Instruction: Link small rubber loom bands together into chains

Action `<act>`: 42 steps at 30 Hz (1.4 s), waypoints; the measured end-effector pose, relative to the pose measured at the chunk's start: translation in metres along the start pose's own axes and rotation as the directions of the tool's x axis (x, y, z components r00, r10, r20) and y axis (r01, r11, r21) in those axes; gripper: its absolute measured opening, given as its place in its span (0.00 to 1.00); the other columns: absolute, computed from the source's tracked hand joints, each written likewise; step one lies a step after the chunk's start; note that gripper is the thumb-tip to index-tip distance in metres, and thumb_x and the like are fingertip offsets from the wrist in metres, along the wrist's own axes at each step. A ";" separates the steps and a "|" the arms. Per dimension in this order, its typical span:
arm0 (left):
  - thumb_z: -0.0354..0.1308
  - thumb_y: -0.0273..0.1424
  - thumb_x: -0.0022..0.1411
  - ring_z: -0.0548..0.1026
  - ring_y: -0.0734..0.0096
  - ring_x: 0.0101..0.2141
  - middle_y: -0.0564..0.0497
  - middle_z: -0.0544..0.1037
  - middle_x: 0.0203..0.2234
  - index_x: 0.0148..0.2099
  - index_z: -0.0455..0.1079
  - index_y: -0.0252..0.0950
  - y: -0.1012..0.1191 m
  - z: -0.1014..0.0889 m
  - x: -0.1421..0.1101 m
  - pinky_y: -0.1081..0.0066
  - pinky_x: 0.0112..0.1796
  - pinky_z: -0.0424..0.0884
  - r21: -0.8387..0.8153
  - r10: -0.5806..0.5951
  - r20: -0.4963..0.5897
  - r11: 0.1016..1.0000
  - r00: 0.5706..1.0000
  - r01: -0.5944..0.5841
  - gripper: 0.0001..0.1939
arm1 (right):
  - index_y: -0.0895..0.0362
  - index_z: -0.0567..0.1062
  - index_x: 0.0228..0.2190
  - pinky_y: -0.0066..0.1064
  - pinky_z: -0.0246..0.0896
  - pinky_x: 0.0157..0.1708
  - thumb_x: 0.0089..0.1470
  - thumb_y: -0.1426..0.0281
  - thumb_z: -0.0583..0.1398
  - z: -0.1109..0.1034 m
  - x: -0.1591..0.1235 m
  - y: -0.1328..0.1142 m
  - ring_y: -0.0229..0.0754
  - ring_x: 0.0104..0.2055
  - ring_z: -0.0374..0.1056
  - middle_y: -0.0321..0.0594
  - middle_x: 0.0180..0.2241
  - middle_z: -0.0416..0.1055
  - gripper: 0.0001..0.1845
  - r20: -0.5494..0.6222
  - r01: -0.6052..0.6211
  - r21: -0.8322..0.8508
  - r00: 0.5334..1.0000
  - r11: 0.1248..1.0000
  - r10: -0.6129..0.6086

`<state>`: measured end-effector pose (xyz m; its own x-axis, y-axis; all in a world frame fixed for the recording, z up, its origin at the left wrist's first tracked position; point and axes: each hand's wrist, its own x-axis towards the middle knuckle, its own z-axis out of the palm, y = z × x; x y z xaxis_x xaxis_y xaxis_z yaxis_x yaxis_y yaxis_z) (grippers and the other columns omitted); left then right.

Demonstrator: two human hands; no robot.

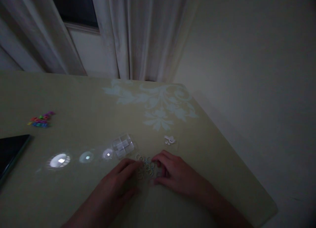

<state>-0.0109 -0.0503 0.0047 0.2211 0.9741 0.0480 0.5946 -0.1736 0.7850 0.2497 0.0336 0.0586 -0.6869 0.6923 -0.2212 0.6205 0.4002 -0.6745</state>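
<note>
A loose pile of small pale rings (148, 168), perhaps rubber bands, lies on the table between my two hands. My left hand (117, 183) reaches in from the left, its fingertips at the edge of the pile and its thumb held apart below. On the other side, my right hand (175, 173) curves around the right edge, with a gap between thumb and forefinger. I see nothing held in either hand. Just beyond my left hand lies a clear plastic compartment box (123, 145). Small white plastic pieces (170, 140) are beyond my right hand.
Several brightly coloured small pieces (41, 120) are heaped at the left. A dark flat device (12, 154) sits at the left edge. The table (81, 191) carries a pale floral print and light reflections. Curtains (148, 33) hang behind it; a wall (251, 73) is at the right.
</note>
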 end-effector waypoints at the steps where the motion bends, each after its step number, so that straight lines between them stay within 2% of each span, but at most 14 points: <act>1: 0.62 0.25 0.58 0.82 0.61 0.50 0.49 0.81 0.53 0.61 0.74 0.49 0.001 0.002 0.001 0.65 0.50 0.80 -0.007 0.010 -0.012 1.000 1.000 -0.010 0.28 | 0.55 0.75 0.56 0.32 0.67 0.42 0.59 0.65 0.71 0.002 0.001 -0.001 0.40 0.39 0.72 0.41 0.49 0.73 0.25 -0.015 0.003 0.010 1.000 1.000 -0.003; 3: 0.64 0.27 0.59 0.82 0.58 0.51 0.49 0.81 0.54 0.60 0.74 0.49 0.001 0.003 0.001 0.63 0.51 0.80 0.028 0.018 -0.075 0.999 0.997 -0.016 0.27 | 0.55 0.73 0.59 0.33 0.69 0.43 0.59 0.65 0.72 0.004 0.003 -0.003 0.40 0.38 0.73 0.42 0.50 0.73 0.29 -0.029 0.003 0.027 1.000 1.000 -0.002; 6: 0.67 0.28 0.56 0.80 0.53 0.55 0.47 0.79 0.57 0.62 0.73 0.49 0.003 0.005 0.002 0.57 0.54 0.79 0.093 0.045 -0.149 0.995 0.988 -0.031 0.31 | 0.53 0.70 0.63 0.35 0.70 0.49 0.54 0.64 0.75 0.007 0.004 -0.005 0.45 0.45 0.73 0.43 0.53 0.71 0.38 -0.042 0.032 0.015 0.999 0.999 -0.031; 8: 0.66 0.27 0.57 0.81 0.53 0.54 0.46 0.80 0.57 0.63 0.73 0.47 0.005 0.010 0.005 0.57 0.54 0.79 0.092 0.062 -0.160 0.995 0.985 -0.048 0.31 | 0.53 0.72 0.61 0.35 0.69 0.51 0.59 0.69 0.72 0.014 0.007 -0.008 0.46 0.49 0.72 0.43 0.52 0.71 0.31 -0.052 0.065 -0.006 0.996 0.998 -0.065; 13: 0.59 0.28 0.67 0.84 0.62 0.43 0.46 0.83 0.46 0.55 0.79 0.42 0.016 0.022 0.017 0.67 0.44 0.82 -0.016 0.048 -0.185 0.999 0.981 -0.052 0.16 | 0.58 0.78 0.49 0.35 0.70 0.51 0.65 0.79 0.63 0.038 0.017 -0.017 0.45 0.47 0.73 0.44 0.45 0.74 0.12 -0.089 0.085 -0.088 0.992 0.993 -0.092; 16: 0.59 0.28 0.67 0.84 0.63 0.39 0.47 0.84 0.40 0.50 0.81 0.41 0.019 0.024 0.019 0.68 0.41 0.82 -0.034 0.032 -0.223 0.999 0.974 -0.041 0.13 | 0.58 0.79 0.44 0.35 0.70 0.49 0.64 0.79 0.63 0.046 0.022 -0.014 0.45 0.45 0.73 0.43 0.43 0.75 0.09 -0.153 0.082 -0.109 0.983 0.991 -0.098; 20: 0.59 0.32 0.68 0.84 0.62 0.40 0.49 0.86 0.41 0.49 0.81 0.44 0.021 0.023 0.019 0.67 0.43 0.81 -0.076 -0.012 -0.291 0.997 0.957 -0.011 0.11 | 0.57 0.80 0.45 0.33 0.70 0.47 0.63 0.80 0.64 0.045 0.024 -0.007 0.44 0.44 0.75 0.42 0.42 0.78 0.11 -0.267 0.144 -0.015 0.953 0.989 -0.143; 24: 0.60 0.32 0.67 0.85 0.61 0.44 0.52 0.87 0.46 0.54 0.80 0.47 0.019 0.016 0.019 0.65 0.48 0.82 -0.165 -0.057 -0.231 0.986 0.971 0.019 0.15 | 0.56 0.80 0.50 0.31 0.69 0.49 0.66 0.80 0.61 0.035 0.023 -0.004 0.42 0.46 0.76 0.41 0.45 0.80 0.14 -0.325 0.220 0.125 0.930 0.967 -0.170; 29: 0.66 0.33 0.62 0.85 0.55 0.49 0.51 0.85 0.53 0.60 0.76 0.52 0.012 -0.009 0.007 0.60 0.51 0.82 -0.206 -0.059 -0.112 0.978 0.992 0.035 0.24 | 0.53 0.80 0.52 0.30 0.68 0.49 0.66 0.74 0.64 0.019 0.017 -0.003 0.40 0.47 0.76 0.39 0.46 0.81 0.14 -0.267 0.221 0.206 0.950 0.953 -0.162; 31: 0.68 0.32 0.59 0.84 0.54 0.50 0.51 0.84 0.55 0.61 0.75 0.54 0.010 -0.014 0.000 0.57 0.51 0.82 -0.152 -0.040 -0.070 0.988 0.997 0.029 0.28 | 0.53 0.78 0.54 0.32 0.68 0.52 0.62 0.69 0.69 0.016 0.014 -0.003 0.43 0.50 0.75 0.41 0.49 0.79 0.19 -0.225 0.219 0.175 0.958 0.960 -0.178; 35: 0.73 0.25 0.43 0.75 0.44 0.61 0.48 0.75 0.64 0.67 0.69 0.54 0.008 -0.005 -0.008 0.49 0.59 0.75 0.002 -0.038 -0.103 0.999 0.994 0.038 0.49 | 0.54 0.70 0.64 0.42 0.63 0.64 0.45 0.55 0.78 0.018 0.013 -0.003 0.52 0.61 0.66 0.48 0.60 0.68 0.50 -0.121 0.163 0.079 0.981 0.983 -0.153; 37: 0.72 0.25 0.43 0.76 0.44 0.60 0.46 0.75 0.63 0.68 0.69 0.51 0.008 0.005 -0.005 0.50 0.57 0.77 0.030 -0.036 -0.115 0.999 0.993 0.040 0.48 | 0.54 0.71 0.63 0.40 0.63 0.63 0.49 0.58 0.77 0.022 0.014 -0.004 0.51 0.61 0.66 0.47 0.59 0.67 0.44 -0.086 0.144 0.058 0.987 0.988 -0.139; 40: 0.66 0.27 0.56 0.82 0.54 0.50 0.45 0.80 0.53 0.61 0.75 0.46 0.012 0.014 0.006 0.60 0.50 0.81 -0.002 -0.022 -0.110 1.000 0.994 0.022 0.29 | 0.54 0.76 0.56 0.35 0.67 0.58 0.61 0.69 0.70 0.030 0.017 -0.007 0.45 0.54 0.70 0.43 0.52 0.70 0.22 -0.083 0.144 0.046 0.987 0.988 -0.140; 42: 0.62 0.28 0.64 0.83 0.60 0.44 0.46 0.81 0.46 0.54 0.78 0.44 0.016 0.015 0.014 0.65 0.45 0.81 -0.023 -0.030 -0.110 0.999 0.993 0.027 0.17 | 0.55 0.78 0.50 0.33 0.68 0.54 0.64 0.74 0.67 0.035 0.021 -0.008 0.43 0.50 0.71 0.42 0.48 0.72 0.13 -0.113 0.152 0.029 0.983 0.988 -0.148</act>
<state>0.0129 -0.0417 0.0086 0.1167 0.9889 0.0924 0.5825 -0.1435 0.8001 0.2171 0.0234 0.0350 -0.7240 0.6887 -0.0382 0.4978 0.4833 -0.7202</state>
